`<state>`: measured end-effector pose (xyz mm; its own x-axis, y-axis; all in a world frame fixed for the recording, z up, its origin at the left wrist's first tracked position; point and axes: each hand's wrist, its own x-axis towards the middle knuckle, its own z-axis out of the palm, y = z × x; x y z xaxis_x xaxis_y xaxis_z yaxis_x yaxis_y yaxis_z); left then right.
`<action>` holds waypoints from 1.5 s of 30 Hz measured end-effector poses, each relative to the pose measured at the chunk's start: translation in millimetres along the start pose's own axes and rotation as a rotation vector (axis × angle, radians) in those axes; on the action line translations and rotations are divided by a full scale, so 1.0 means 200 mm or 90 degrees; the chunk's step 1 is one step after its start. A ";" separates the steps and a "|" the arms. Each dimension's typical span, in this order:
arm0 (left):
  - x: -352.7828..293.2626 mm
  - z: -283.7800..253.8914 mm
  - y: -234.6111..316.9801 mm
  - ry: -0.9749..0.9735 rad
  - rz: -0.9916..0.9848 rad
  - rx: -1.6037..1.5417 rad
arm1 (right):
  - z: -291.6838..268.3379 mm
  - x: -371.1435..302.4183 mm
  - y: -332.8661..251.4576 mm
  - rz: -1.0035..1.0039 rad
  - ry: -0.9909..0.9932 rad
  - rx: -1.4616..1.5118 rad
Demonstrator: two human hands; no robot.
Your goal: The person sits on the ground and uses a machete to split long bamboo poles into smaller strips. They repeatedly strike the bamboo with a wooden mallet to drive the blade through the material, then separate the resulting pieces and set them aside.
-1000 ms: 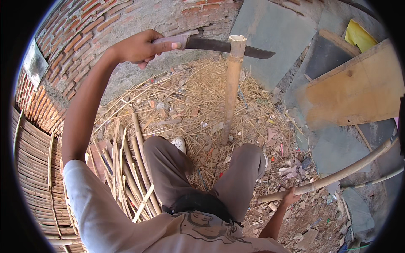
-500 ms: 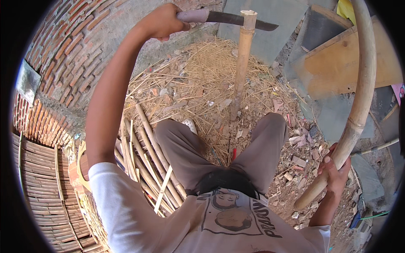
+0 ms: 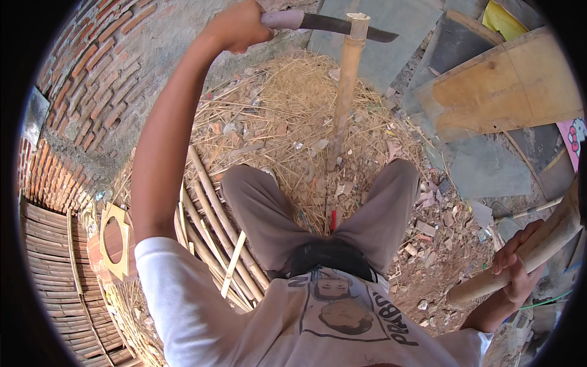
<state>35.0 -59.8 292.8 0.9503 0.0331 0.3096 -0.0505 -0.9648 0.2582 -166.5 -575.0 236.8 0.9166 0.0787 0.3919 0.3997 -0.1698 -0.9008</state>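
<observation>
My left hand (image 3: 238,27) is closed round the pale handle of a machete (image 3: 318,23), raised at the far side. Its dark blade lies level across the upper end of an upright bamboo pole (image 3: 348,76); whether it is lodged in the pole or passes behind cannot be made out. The pole stands between my knees and the wall, its foot on the littered ground. At the right, my right hand (image 3: 520,263) grips a thick bamboo club (image 3: 550,238) near its lower end. The club's far end runs out past the picture's right rim.
Split bamboo strips and poles (image 3: 214,214) lie beside my left knee. Straw (image 3: 299,85) and rubble cover the ground. A brick wall (image 3: 104,73) rises at the left, above a bamboo slat panel (image 3: 52,275). Boards (image 3: 501,85) and grey sheets lie at the far right.
The bamboo club has swung outward and down to the right, my right hand moving with it. The machete and upright pole keep nearly the same place, with a slight shift of the whole view.
</observation>
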 end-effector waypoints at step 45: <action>-0.02 0.03 -0.10 0.083 0.026 0.134 | 0.63 0.46 0.71 0.343 -0.170 0.071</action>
<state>33.6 -42.6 280.9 0.9002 0.0133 0.4353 -0.0103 -0.9986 0.0517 -26.3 -467.5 121.6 0.9512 0.2563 -0.1716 -0.1358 -0.1513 -0.9791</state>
